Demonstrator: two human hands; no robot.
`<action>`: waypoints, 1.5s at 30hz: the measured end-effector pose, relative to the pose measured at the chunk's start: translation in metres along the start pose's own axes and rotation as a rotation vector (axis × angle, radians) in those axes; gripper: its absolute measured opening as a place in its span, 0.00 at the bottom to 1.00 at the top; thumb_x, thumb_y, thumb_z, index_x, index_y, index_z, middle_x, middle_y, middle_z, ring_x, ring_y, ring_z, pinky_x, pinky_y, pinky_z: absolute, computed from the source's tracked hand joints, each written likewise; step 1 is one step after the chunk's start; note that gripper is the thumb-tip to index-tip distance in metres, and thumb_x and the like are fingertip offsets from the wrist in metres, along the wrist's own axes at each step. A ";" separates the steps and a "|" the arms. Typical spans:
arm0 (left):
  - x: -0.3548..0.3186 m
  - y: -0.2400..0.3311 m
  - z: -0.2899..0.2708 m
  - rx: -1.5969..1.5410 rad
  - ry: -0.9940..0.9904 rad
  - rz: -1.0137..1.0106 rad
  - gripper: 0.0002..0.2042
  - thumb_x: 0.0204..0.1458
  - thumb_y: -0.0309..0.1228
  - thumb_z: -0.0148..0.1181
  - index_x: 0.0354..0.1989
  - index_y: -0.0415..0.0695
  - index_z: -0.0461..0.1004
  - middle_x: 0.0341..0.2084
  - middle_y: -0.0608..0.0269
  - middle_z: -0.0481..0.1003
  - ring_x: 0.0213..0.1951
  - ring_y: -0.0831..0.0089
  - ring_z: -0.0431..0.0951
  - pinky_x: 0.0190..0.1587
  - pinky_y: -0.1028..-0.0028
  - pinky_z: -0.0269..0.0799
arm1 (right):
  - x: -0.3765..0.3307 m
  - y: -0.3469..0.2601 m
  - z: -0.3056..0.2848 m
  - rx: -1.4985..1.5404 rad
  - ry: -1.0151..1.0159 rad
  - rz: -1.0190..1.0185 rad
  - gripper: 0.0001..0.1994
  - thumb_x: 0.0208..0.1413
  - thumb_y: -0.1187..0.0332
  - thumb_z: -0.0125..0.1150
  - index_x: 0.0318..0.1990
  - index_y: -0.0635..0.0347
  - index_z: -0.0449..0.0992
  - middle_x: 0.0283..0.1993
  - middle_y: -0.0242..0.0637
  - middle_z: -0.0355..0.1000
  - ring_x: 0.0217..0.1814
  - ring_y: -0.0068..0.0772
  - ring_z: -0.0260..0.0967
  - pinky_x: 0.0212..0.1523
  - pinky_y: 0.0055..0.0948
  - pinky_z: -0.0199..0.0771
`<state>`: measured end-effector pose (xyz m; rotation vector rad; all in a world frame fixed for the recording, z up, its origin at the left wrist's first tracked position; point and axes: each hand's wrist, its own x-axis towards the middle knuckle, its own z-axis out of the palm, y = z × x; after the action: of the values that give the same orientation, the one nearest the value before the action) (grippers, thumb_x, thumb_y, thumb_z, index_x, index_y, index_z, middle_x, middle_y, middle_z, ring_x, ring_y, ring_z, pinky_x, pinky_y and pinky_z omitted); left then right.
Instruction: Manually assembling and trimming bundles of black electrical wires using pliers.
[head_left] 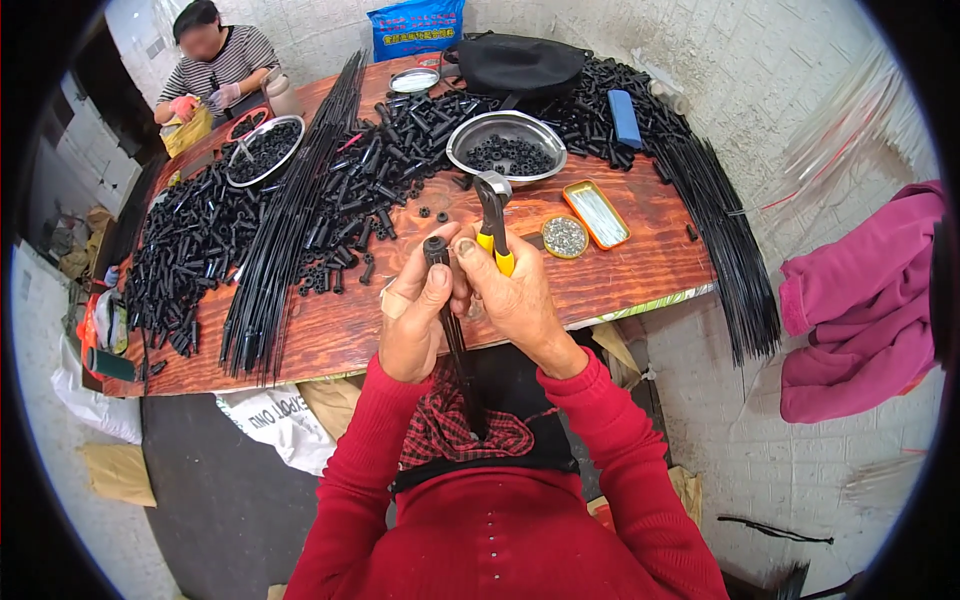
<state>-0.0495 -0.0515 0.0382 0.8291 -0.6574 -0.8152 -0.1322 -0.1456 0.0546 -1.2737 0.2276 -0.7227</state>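
Observation:
My left hand (408, 322) is closed around a long black shaft (458, 350) topped by a ridged round black end piece (436, 250). Its lower end reaches down to the red-and-black checked cloth (420, 438) on my lap. In my right hand (520, 300) are metal-headed pincers (492, 205) with yellow and black handles, held upright with the head above the fingers. My right thumb and fingertips meet close beside the shaft's top; anything small pinched there is too hidden to make out. Both hands are over the near table edge.
Heaps of black plastic tubes (400, 140) and bundles of thin black rods (290, 220) cover the reddish wooden table (540, 270). Metal bowls (462, 165), a round tin of small metal pieces (564, 237) and a yellow tin (606, 240) stand there. Another person (225, 62) sits far left.

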 end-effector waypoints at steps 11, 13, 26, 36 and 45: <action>0.001 -0.003 0.001 0.007 0.009 0.004 0.25 0.59 0.35 0.55 0.62 0.37 0.61 0.28 0.70 0.68 0.30 0.82 0.65 0.35 0.80 0.62 | 0.000 0.000 -0.002 0.021 0.013 0.010 0.09 0.64 0.66 0.51 0.42 0.63 0.71 0.21 0.25 0.64 0.20 0.13 0.60 0.19 0.17 0.62; 0.001 -0.003 0.001 0.013 0.025 0.002 0.25 0.59 0.35 0.55 0.62 0.37 0.62 0.28 0.70 0.68 0.30 0.82 0.65 0.35 0.80 0.62 | 0.000 -0.002 -0.002 0.007 0.014 0.001 0.09 0.64 0.67 0.51 0.43 0.63 0.72 0.21 0.25 0.64 0.20 0.13 0.60 0.19 0.17 0.62; 0.001 -0.004 0.000 0.007 0.025 0.010 0.25 0.60 0.34 0.55 0.63 0.36 0.61 0.30 0.70 0.68 0.30 0.82 0.65 0.35 0.80 0.63 | 0.001 0.001 0.000 0.025 0.018 -0.003 0.08 0.64 0.66 0.52 0.41 0.63 0.71 0.22 0.24 0.64 0.21 0.13 0.60 0.20 0.16 0.62; 0.002 -0.005 -0.002 0.030 0.021 0.022 0.25 0.59 0.35 0.56 0.62 0.37 0.62 0.32 0.70 0.69 0.31 0.83 0.65 0.34 0.81 0.63 | 0.000 0.004 0.002 0.000 0.060 0.000 0.08 0.62 0.65 0.54 0.39 0.62 0.71 0.22 0.25 0.65 0.20 0.12 0.60 0.19 0.17 0.62; 0.003 -0.008 -0.007 0.019 0.020 -0.008 0.25 0.60 0.37 0.55 0.63 0.39 0.61 0.29 0.72 0.68 0.28 0.85 0.64 0.30 0.82 0.60 | 0.002 0.007 -0.001 -0.583 0.143 -0.340 0.09 0.62 0.66 0.56 0.40 0.64 0.72 0.26 0.28 0.69 0.21 0.13 0.64 0.21 0.16 0.65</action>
<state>-0.0454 -0.0545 0.0279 0.8569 -0.6455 -0.8075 -0.1280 -0.1468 0.0481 -1.8436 0.3601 -1.0899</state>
